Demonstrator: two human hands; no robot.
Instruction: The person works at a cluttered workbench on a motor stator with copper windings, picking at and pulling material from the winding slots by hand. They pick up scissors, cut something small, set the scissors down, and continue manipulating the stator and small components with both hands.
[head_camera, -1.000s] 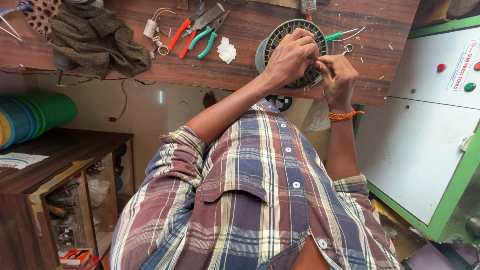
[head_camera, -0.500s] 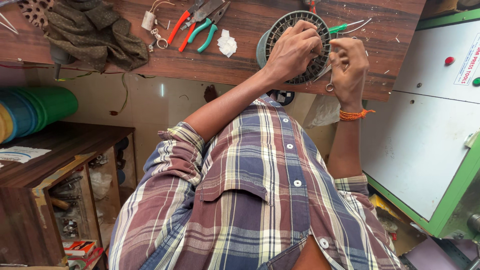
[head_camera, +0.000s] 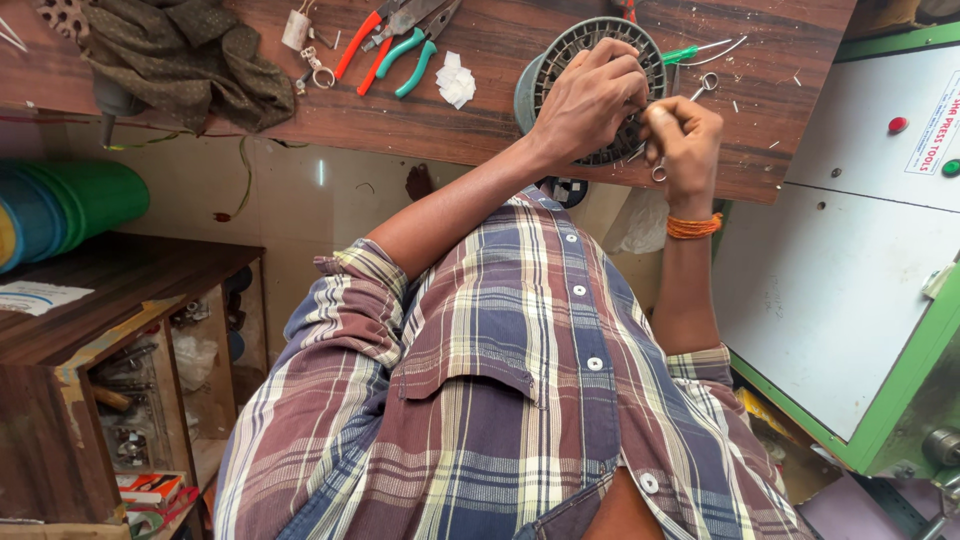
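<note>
Two hands work at the far edge of the wooden table (head_camera: 480, 110), and I record them in turn. The left hand (head_camera: 590, 100) lies curled over the round slotted stator (head_camera: 600, 60), its fingers bent down onto the dark ring of slots and covering the near part of it. The right hand (head_camera: 685, 140), with an orange thread band (head_camera: 694, 226) at the wrist, is closed in a pinch on small scissors (head_camera: 675, 135); one finger loop hangs below the fist and the other shows beyond the knuckles. The two hands touch at the rim of the stator, which sits on the table just beside the right edge of the wood. A green-handled tool (head_camera: 700, 50) lies just past the stator. Further left I note teal pliers (head_camera: 415, 60), red-handled pliers (head_camera: 365, 45), a folded white scrap (head_camera: 455, 82) and a crumpled olive cloth (head_camera: 190, 55). A white and green machine cabinet (head_camera: 860, 230) stands to the right.
</note>
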